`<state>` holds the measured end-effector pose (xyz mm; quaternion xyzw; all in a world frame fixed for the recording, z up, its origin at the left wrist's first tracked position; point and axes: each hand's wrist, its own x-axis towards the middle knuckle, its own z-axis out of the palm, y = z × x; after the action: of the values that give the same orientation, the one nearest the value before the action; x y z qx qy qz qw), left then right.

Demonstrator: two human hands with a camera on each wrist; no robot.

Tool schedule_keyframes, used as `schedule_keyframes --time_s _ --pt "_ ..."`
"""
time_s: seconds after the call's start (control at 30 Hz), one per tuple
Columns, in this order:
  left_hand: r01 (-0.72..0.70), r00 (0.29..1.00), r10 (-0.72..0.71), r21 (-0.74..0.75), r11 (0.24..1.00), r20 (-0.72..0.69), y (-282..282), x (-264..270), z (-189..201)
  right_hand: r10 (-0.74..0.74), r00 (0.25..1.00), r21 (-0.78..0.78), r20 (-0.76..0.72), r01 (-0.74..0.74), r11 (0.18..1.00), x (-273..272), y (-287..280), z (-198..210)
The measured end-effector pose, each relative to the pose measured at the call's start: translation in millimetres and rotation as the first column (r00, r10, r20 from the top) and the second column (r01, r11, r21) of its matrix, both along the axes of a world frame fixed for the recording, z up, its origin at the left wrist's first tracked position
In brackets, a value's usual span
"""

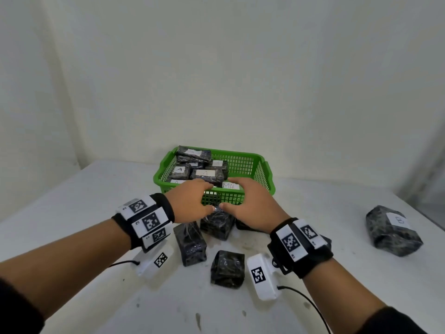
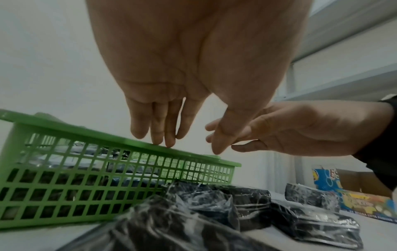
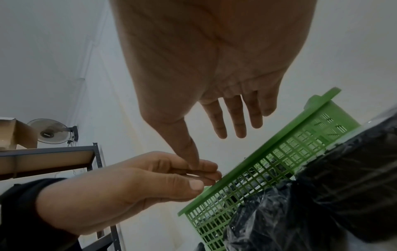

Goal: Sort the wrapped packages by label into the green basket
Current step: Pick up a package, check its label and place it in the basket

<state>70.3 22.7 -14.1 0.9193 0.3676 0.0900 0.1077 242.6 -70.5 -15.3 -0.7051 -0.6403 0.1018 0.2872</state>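
Observation:
The green basket [image 1: 243,162] stands at the back of the white table and holds several black wrapped packages, some labelled A [image 1: 204,173]. My left hand [image 1: 208,196] and right hand [image 1: 228,194] hover side by side over the basket's near rim, fingers straight and holding nothing. In the left wrist view the left hand [image 2: 189,146] has its fingertips [image 2: 167,144] touching the rim of the basket [image 2: 90,169]. The right hand [image 3: 214,149] is empty above the basket [image 3: 279,152]. A loose black package [image 1: 218,225] sits just below both thumbs, label hidden.
Two more black packages [image 1: 190,244] [image 1: 227,268] lie near the table's front. A package labelled B [image 1: 395,230] lies apart at the far right. Colourful boxes [image 2: 354,195] stand beyond the table, and a metal shelf [image 3: 49,158] with a fan [image 3: 51,132] stands to the left.

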Motion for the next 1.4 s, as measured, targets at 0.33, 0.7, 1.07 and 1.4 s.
schedule_keyframes --time_s 0.33,0.7,1.07,1.4 --pt "-0.137 0.955 0.108 -0.088 0.987 -0.275 -15 26 -10 0.091 0.979 -0.284 0.184 -0.036 0.958 2 9 -11" --pt "-0.182 0.949 0.126 -0.177 0.967 -0.287 -9 45 -20 0.118 0.979 -0.276 0.168 -0.069 0.959 11 24 -22" --pt "0.047 0.953 0.131 -0.562 0.826 0.273 10 -16 12 0.177 0.899 -0.058 -0.4 -0.217 0.974 24 10 -20" --pt "0.289 0.576 0.437 -0.673 0.681 0.691 19 -11 -22 0.205 0.663 0.138 -0.72 -0.152 0.979 23 28 -31"
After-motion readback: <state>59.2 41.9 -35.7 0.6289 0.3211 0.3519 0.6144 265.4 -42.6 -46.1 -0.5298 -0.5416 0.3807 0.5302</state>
